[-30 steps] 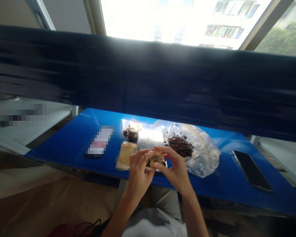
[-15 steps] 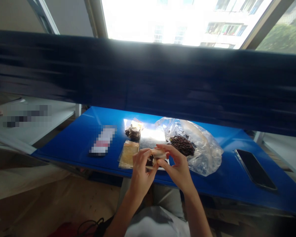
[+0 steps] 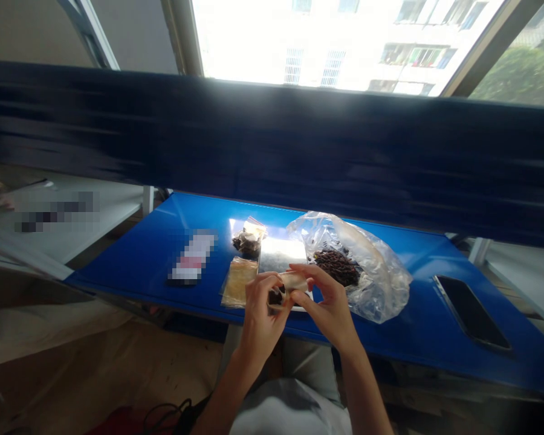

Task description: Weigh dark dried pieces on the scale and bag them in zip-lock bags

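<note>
Both hands grip a small clear plastic bag [image 3: 295, 281] with dark pieces in it, low over the front of the blue table. My left hand [image 3: 260, 314] is closed round its left side. With fingertips and thumb pinched, my right hand [image 3: 327, 302] has hold of its right side. Partly covered by the hands is a white, flat device with a shiny plate [image 3: 281, 254], perhaps a scale. Left of it lie a stack of flat, yellowish-looking clear bags [image 3: 238, 284] and small filled bags [image 3: 249, 237]. To its right, dark brown elongated pieces [image 3: 338, 267] are heaped on a large clear plastic bag [image 3: 383, 287].
A phone [image 3: 474, 311] lies at the right of the blue table [image 3: 131, 260]. On the left is a pixelated white and dark object [image 3: 193, 258]. A wide dark blue panel [image 3: 272, 145] crosses above the table's back. White surfaces [image 3: 90, 232] flank the table.
The mouth of the small bag appears rounder and wider, with more of the dark contents showing. Both hands keep hold of it; the camera view has shifted slightly.
</note>
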Action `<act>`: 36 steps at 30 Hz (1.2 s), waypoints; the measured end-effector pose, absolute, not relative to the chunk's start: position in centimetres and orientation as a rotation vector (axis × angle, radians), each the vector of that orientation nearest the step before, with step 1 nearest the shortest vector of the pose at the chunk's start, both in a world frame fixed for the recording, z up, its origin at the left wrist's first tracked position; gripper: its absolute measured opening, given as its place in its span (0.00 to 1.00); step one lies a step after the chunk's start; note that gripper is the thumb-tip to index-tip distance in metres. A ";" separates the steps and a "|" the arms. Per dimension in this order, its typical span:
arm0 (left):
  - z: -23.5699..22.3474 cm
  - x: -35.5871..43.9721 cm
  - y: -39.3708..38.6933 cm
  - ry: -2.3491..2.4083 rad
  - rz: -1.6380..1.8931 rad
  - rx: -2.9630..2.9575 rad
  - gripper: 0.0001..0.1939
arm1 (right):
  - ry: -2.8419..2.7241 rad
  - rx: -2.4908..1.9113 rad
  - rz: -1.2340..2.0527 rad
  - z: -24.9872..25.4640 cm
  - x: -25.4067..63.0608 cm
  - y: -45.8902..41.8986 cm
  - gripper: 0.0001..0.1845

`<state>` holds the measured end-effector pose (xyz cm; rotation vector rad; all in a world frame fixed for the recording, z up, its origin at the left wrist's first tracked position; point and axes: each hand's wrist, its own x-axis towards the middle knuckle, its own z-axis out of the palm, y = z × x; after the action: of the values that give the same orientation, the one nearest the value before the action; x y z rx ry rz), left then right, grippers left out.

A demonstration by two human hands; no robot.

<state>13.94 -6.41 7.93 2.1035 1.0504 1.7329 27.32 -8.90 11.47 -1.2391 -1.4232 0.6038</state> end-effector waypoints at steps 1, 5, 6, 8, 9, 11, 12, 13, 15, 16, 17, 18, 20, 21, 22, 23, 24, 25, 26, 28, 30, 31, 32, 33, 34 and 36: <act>7.9 13.9 -6.4 1.051 1.738 2.109 0.11 | -1.428 -1.235 0.603 11.5 27.3 -8.9 0.17; 8.1 13.8 -6.4 1.027 1.700 2.201 0.13 | -1.432 -1.233 0.585 11.7 27.3 -8.9 0.16; 8.2 13.8 -6.4 1.017 1.668 2.227 0.13 | -1.438 -1.229 0.575 11.8 27.2 -8.9 0.16; 8.4 13.8 -6.4 1.003 1.615 2.257 0.13 | -1.454 -1.210 0.558 12.0 27.1 -9.0 0.15; 8.5 13.7 -6.4 0.998 1.603 2.260 0.13 | -1.461 -1.202 0.553 12.1 27.1 -9.0 0.14; 8.5 13.7 -6.4 0.993 1.591 2.248 0.13 | -1.465 -1.200 0.546 12.2 27.0 -9.0 0.14; 8.4 13.7 -6.5 0.999 1.582 2.238 0.12 | -1.468 -1.205 0.546 12.3 27.0 -9.0 0.14; 8.4 13.8 -6.5 1.009 1.574 2.226 0.12 | -1.470 -1.210 0.547 12.3 27.0 -9.0 0.14; 8.2 13.8 -6.5 1.030 1.578 2.202 0.11 | -1.473 -1.220 0.549 12.2 27.0 -9.0 0.14; 8.1 13.8 -6.5 1.039 1.585 2.193 0.11 | -1.472 -1.222 0.550 12.2 27.0 -9.0 0.14; 8.1 13.8 -6.6 1.045 1.597 2.187 0.11 | -1.469 -1.222 0.551 12.2 27.0 -9.0 0.14; 8.0 13.8 -6.6 1.048 1.606 2.183 0.11 | -1.465 -1.220 0.552 12.1 27.0 -9.0 0.14; 8.0 13.8 -6.6 1.052 1.619 2.180 0.12 | -1.460 -1.218 0.557 12.0 27.0 -9.0 0.14; 8.0 13.9 -6.6 1.056 1.625 2.177 0.12 | -1.455 -1.218 0.560 12.0 27.1 -9.0 0.14; 8.0 13.9 -6.6 1.058 1.638 2.172 0.12 | -1.449 -1.221 0.564 11.9 27.1 -9.0 0.14; 8.0 13.9 -6.6 1.056 1.655 2.166 0.12 | -1.442 -1.225 0.568 11.8 27.2 -9.0 0.14; 8.0 13.9 -6.6 1.052 1.674 2.158 0.12 | -1.435 -1.230 0.572 11.7 27.3 -9.0 0.15; 7.9 14.0 -6.6 1.044 1.695 2.152 0.11 | -1.429 -1.235 0.576 11.6 27.4 -9.0 0.15; 7.9 14.0 -6.5 1.036 1.709 2.146 0.11 | -1.425 -1.238 0.579 11.5 27.5 -9.0 0.16; 7.9 14.0 -6.5 1.020 1.722 2.128 0.11 | -1.427 -1.239 0.586 11.5 27.5 -9.0 0.16; 7.9 14.1 -6.5 1.007 1.706 2.089 0.11 | -1.426 -1.240 0.588 11.4 27.5 -9.0 0.16; 7.9 14.1 -6.6 1.002 1.694 2.063 0.10 | -1.421 -1.242 0.589 11.5 27.5 -9.0 0.17; 7.9 14.1 -6.6 1.001 1.683 2.036 0.10 | -1.416 -1.244 0.591 11.5 27.5 -9.0 0.17; 7.9 14.1 -6.7 1.003 1.673 2.012 0.10 | -1.410 -1.246 0.595 11.5 27.5 -9.0 0.17; 7.9 14.1 -6.7 1.008 1.664 1.993 0.10 | -1.406 -1.245 0.601 11.5 27.5 -9.0 0.17; 7.9 14.1 -6.7 1.013 1.656 1.978 0.11 | -1.402 -1.237 0.619 11.4 27.6 -9.1 0.17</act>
<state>14.09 -6.73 7.85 1.9775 1.0129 1.6564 27.57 -9.07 11.43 -1.2368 -1.4022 0.6188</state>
